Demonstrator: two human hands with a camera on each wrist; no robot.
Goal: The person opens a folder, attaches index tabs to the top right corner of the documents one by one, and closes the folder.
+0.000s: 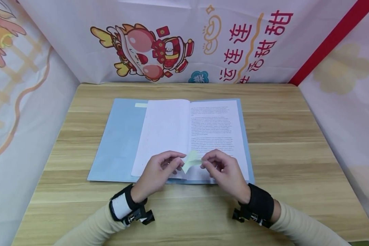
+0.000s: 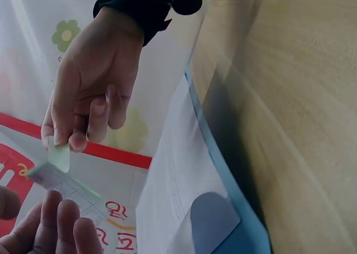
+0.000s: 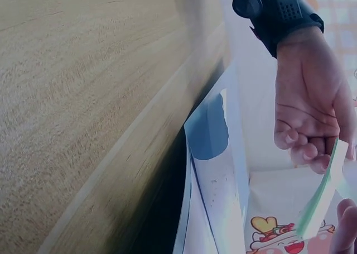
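Observation:
Above the lower part of the open document, my left hand (image 1: 160, 172) holds a small pale green sticky-note pad (image 1: 189, 162) between thumb and fingers. Thin layered edges of the pad (image 3: 323, 201) show in the right wrist view. Opposite it, my right hand (image 1: 226, 171) pinches a pale green slip (image 2: 59, 156) that overlaps the pad's end in the left wrist view. Faint grid lines run across the pad's face there. Beneath both hands lies a blue folder (image 1: 117, 143) with white pages, spread open; the right page (image 1: 213, 119) carries printed text, the left page (image 1: 166, 133) looks blank.
A pale green strip (image 1: 140, 105) lies at the top of the folder's left cover, beside the page edge. The wooden table (image 1: 283, 164) carries the folder. Printed cloth (image 1: 249, 41) hangs behind the table and along both sides.

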